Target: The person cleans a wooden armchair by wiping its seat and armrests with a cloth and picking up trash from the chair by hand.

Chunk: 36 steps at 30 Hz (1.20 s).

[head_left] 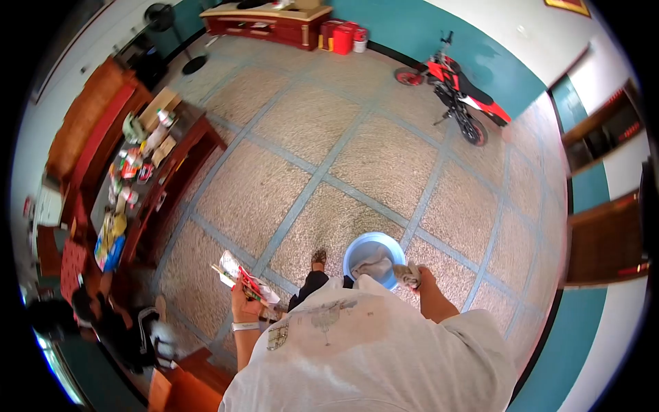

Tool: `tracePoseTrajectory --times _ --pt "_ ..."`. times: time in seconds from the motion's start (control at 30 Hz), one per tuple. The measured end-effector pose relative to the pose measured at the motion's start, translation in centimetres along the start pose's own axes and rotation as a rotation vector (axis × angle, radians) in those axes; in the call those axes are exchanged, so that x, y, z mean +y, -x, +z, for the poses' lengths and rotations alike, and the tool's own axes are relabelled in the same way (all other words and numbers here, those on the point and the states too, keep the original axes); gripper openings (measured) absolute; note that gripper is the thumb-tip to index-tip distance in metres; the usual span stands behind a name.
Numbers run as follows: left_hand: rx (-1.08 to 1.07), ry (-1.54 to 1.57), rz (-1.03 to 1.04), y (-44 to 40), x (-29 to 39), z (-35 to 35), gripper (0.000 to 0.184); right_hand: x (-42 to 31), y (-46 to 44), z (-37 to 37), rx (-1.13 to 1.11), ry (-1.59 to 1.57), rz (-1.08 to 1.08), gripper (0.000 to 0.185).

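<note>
In my left hand (245,303) is a bunch of red, white and green items (252,281), partly crinkled like packaging, with thin stick-like ends poking out; their exact kind is too small to make out. My right hand (428,283) is closed round a crumpled grey-brown cloth (408,276). That cloth is held beside the right rim of a light blue bucket (352,248), which stands on the floor just in front of me. A greyish wet-looking cloth (374,264) lies inside the bucket. My shirt hides part of the bucket's near side.
At left, a long table (180,152) carries bottles, boxes and bags; a person (113,326) in dark clothes is near its close end. A red and black motorbike (458,86) stands at back right. A cabinet (274,26) and fan (195,65) are at the back.
</note>
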State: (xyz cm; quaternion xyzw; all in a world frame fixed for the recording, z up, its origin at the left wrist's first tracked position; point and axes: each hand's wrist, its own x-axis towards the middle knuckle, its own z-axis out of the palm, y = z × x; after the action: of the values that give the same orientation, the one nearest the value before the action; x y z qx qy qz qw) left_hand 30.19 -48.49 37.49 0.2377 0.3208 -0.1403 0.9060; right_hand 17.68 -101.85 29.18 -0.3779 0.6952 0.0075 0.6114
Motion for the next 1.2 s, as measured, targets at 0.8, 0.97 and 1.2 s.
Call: tracePoseTrajectory --times 0.8,0.97,1.2 --pt "-0.581 -0.969 -1.028 -4.2 -4.3 30.9 0.016 31.4 33.6 -5.0 0.713 -1.203 0.193 0.037" --pt "-0.581 -1.18 -1.019 5.5 -4.1 37.3 0.018 41.8 46.9 0.8 0.804 -1.444 0.323 0.045" --pt "-0.701 -1.417 -1.366 23.6 -11.5 34.0 0.013 45.9 64.7 0.8 0.986 -1.554 0.296 0.037"
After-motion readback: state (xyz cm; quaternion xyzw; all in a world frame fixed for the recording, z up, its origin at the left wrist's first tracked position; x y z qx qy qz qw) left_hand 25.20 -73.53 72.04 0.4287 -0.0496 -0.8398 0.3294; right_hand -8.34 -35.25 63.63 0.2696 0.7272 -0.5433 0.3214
